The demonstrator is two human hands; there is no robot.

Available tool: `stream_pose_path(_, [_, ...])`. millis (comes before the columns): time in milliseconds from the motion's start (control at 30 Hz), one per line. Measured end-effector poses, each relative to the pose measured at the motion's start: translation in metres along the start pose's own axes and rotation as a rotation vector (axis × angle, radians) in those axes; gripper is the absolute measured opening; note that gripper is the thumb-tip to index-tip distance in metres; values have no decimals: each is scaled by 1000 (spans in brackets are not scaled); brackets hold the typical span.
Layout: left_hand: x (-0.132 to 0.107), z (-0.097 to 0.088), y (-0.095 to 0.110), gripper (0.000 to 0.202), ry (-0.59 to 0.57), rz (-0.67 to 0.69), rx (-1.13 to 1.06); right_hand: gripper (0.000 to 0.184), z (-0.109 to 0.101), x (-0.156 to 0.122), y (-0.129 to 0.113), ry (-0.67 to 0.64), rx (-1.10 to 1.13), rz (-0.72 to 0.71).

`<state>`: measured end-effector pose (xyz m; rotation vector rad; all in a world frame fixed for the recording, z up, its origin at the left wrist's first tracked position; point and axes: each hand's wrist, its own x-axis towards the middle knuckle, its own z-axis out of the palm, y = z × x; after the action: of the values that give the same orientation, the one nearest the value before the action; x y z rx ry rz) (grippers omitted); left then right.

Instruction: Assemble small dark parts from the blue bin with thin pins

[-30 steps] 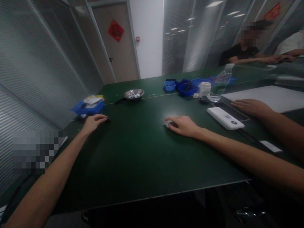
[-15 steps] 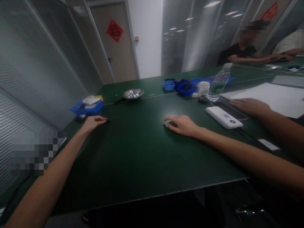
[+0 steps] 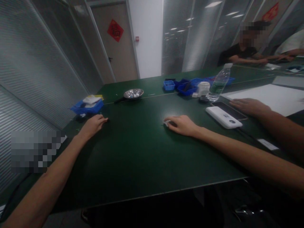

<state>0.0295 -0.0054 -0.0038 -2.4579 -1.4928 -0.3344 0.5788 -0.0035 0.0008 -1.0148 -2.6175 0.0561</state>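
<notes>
My left hand (image 3: 93, 125) is at the left of the green table (image 3: 133, 152), just in front of a blue basket. Its fingers are pinched on a small dark thing (image 3: 108, 119), too small to name. Nearer the middle, my right hand (image 3: 181, 124) rests on the tabletop with fingers curled round a small pale thing (image 3: 165, 122). Its kind is unclear, and the fingers partly cover it.
Further back are the blue basket (image 3: 87, 109), a small pan (image 3: 133, 94) of pale pieces and blue bins (image 3: 186, 89). To the right are a water bottle (image 3: 218, 84), a white power bank (image 3: 224, 117), a phone (image 3: 228, 110) and another person's hand (image 3: 250, 107).
My left hand has turned at the wrist, its back now more toward the camera and its fingertips still pinched. The right hand has stayed in place.
</notes>
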Motion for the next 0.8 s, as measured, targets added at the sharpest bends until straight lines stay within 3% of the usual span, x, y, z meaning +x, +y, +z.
stream_pose_path(200, [-2, 5, 1, 37, 31, -79, 58, 36, 0, 1, -1, -2, -12, -15])
stream_pose_path(500, [4, 5, 7, 29, 103, -94, -296, 34, 2, 0, 0, 16, 13, -27])
stream_pose_path(600, [20, 1, 43, 26, 69, -20, -405, 33, 4, 1, -6, 41, 52, -61])
stream_pose_path(800, [48, -15, 184, 19, -97, 213, -745, 33, 3, -2, -43, 3, 200, -188])
